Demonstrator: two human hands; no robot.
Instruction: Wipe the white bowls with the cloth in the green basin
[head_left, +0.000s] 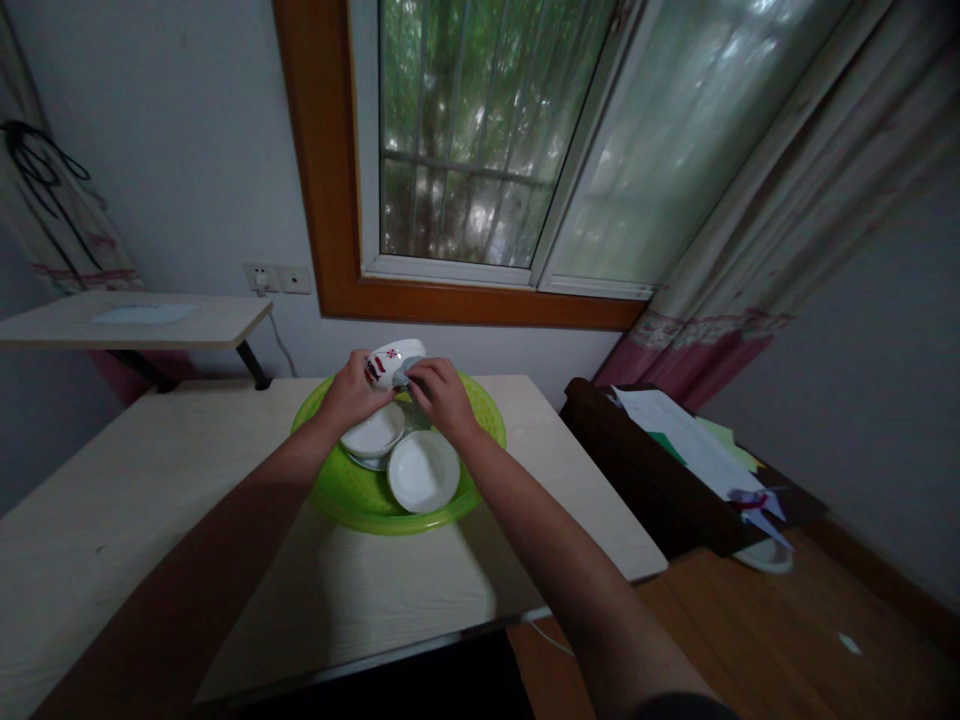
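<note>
My left hand (349, 392) grips a white bowl (399, 350) with red markings on its outside, tilted above a green plastic basin (397, 522). Pinched in my right hand (448, 396) is a grey-blue cloth (406, 371), pressed against the bowl's side. Below my hands, inside the basin, lie a white bowl (373, 432) on the left and another white bowl (424, 472) nearer to me. Part of a dish (369, 463) shows under the left one. My forearms and hands hide some of the basin.
The basin stands on a pale wooden table (217, 430), whose right edge drops to the floor. A raised shelf (217, 318) sits at the left. Behind are a window (495, 140) and wall sockets (277, 279). A dark cabinet (645, 470) with papers is on the right.
</note>
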